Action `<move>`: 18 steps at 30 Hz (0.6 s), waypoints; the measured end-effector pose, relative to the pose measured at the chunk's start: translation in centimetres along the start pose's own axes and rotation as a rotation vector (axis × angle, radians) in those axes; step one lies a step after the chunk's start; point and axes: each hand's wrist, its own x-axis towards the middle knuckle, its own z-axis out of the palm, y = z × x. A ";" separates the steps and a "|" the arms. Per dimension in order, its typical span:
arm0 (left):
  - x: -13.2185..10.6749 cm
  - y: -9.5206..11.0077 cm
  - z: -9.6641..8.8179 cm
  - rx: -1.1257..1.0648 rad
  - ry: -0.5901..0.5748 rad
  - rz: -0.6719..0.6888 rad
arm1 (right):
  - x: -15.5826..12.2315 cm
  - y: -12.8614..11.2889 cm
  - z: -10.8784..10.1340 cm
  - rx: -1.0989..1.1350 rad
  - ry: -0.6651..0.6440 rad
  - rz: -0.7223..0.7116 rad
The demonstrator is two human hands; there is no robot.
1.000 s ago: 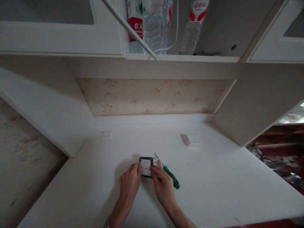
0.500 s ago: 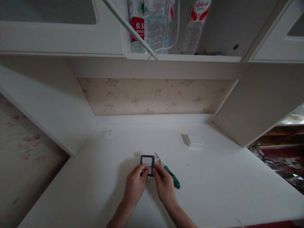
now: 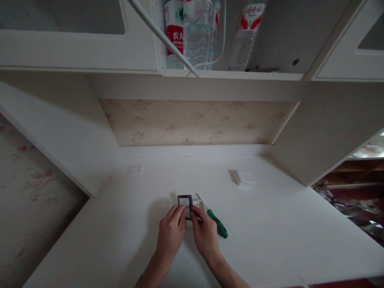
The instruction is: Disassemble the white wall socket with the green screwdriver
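A wall socket panel (image 3: 185, 201) with a dark frame and a pale face with slots is held between both hands above the desk. My left hand (image 3: 171, 230) grips its left side, fingers closed and bent over the face. On the opposite edge, my right hand (image 3: 205, 232) pinches the panel; whether it also holds some small part is hidden by the fingers. Just behind the panel, partly covered, sits an off-white box-shaped piece (image 3: 199, 205). A screwdriver with a green handle (image 3: 218, 224) lies to the right of my right hand, its shaft pointing away from me.
On the white desk (image 3: 279, 224) lie a white square box (image 3: 245, 177) at the back right and a thin translucent square (image 3: 136, 169) at the back left. Overhead, a shelf holds plastic bottles (image 3: 196, 36). A white rod (image 3: 163, 37) slants across it.
The socket panel has shifted slightly left and tilted in my hands, uncovering more of the off-white piece. Both hands stay on the panel. The screwdriver has not moved.
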 end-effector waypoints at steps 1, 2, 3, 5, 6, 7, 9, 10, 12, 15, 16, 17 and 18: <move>0.0 -0.1 -0.1 -0.007 0.032 -0.007 | 0.1 0.0 0.1 -0.012 0.007 -0.012; 0.1 -0.3 -0.2 -0.014 0.055 -0.017 | 0.3 -0.1 0.2 -0.016 0.007 -0.021; 0.3 -0.6 -0.3 -0.016 0.069 -0.030 | 0.5 -0.1 0.2 -0.013 0.005 -0.022; 0.7 -1.9 -0.9 -0.005 0.071 -0.080 | 1.4 -0.2 0.4 0.004 0.003 0.002; 0.9 -2.9 -1.4 0.013 0.067 -0.117 | 2.0 -0.2 0.6 0.018 0.001 0.027; 1.2 -4.1 -1.9 0.039 0.064 -0.162 | 2.7 -0.2 0.9 0.044 -0.004 0.069; 1.8 -7.0 -3.2 0.120 0.054 -0.254 | 4.3 0.0 1.8 0.131 -0.040 0.184; 2.1 -8.6 -4.0 0.168 0.038 -0.299 | 5.2 0.1 2.5 0.193 -0.068 0.256; 2.7 -11.8 -5.6 0.278 0.000 -0.366 | 7.1 0.4 4.5 0.255 -0.104 0.335; 3.8 -15.7 -7.8 0.407 -0.029 -0.378 | 9.8 1.1 8.6 0.286 -0.154 0.403; 4.2 -16.7 -8.4 0.426 -0.036 -0.371 | 10.7 1.3 10.2 0.286 -0.172 0.425; 4.6 -17.5 -8.8 0.440 -0.042 -0.362 | 11.4 1.6 11.7 0.279 -0.190 0.447; 5.0 -18.1 -9.1 0.446 -0.046 -0.351 | 12.1 1.8 13.2 0.267 -0.204 0.465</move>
